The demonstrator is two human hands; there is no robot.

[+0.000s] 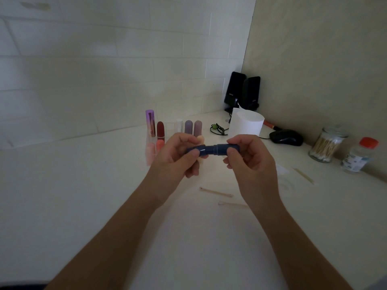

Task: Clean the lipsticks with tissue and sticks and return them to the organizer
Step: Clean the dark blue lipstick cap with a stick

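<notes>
Your left hand (178, 159) and right hand (252, 164) each pinch an end of the lipstick (211, 149); keep its halves in line.

A blue lipstick (211, 150) is held level, cap partly off. Other lipsticks (160, 129) stand in the clear organizer (170, 127) behind it. Two sticks (215, 192) lie near right, tissue (247, 122) far right.

Left hand (176, 158) and right hand (249, 162) cover both ends of the blue lipstick (211, 150); left hand also hides part of the clear organizer (170, 127); bottle (359, 158) label too blurred to read.
</notes>
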